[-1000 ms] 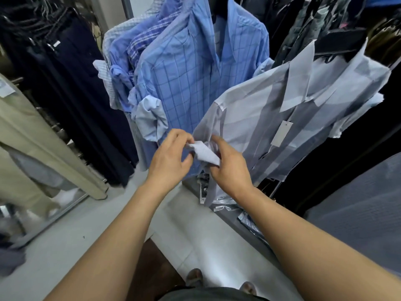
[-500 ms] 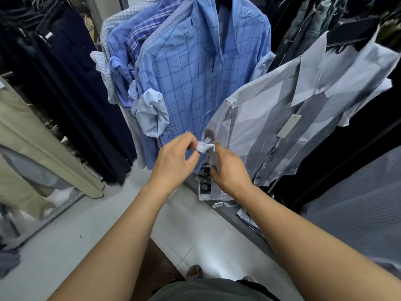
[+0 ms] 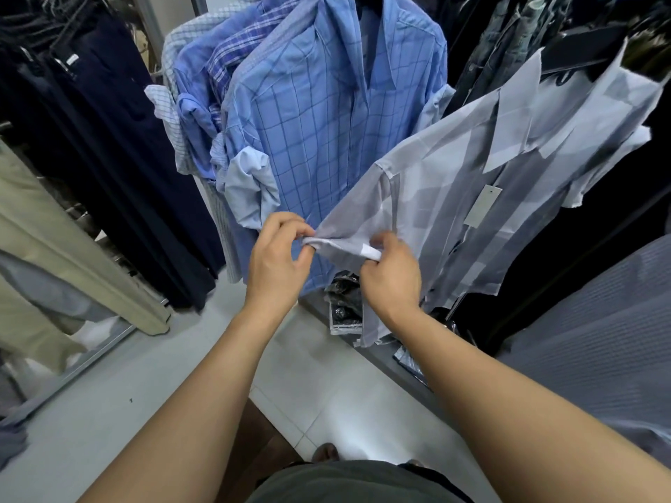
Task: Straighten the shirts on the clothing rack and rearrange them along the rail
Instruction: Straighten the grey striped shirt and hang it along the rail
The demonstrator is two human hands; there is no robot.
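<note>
A pale grey striped shirt (image 3: pixel 472 168) hangs tilted on a black hanger at the right, with a paper tag on its front. Its short sleeve (image 3: pixel 348 245) is stretched between both hands. My left hand (image 3: pixel 279 263) pinches the sleeve's hem at its left end. My right hand (image 3: pixel 392 274) grips the folded white cuff edge at the right end. Behind them hangs a blue checked shirt (image 3: pixel 326 103) with rolled sleeves, and more blue and white shirts (image 3: pixel 196 74) crowd to its left. The rail itself is out of view.
Dark navy garments (image 3: pixel 109 139) and beige trousers (image 3: pixel 54 248) hang at the left. Dark clothes fill the right, with a grey ribbed fabric (image 3: pixel 599 339) at the lower right. Plastic-wrapped packets (image 3: pixel 345 303) lie on a low ledge below the shirts. The floor is pale tile.
Both hands have spread apart along the sleeve, pulling its bunched cuff out flat. The grey shirt has swung slightly with the pull.
</note>
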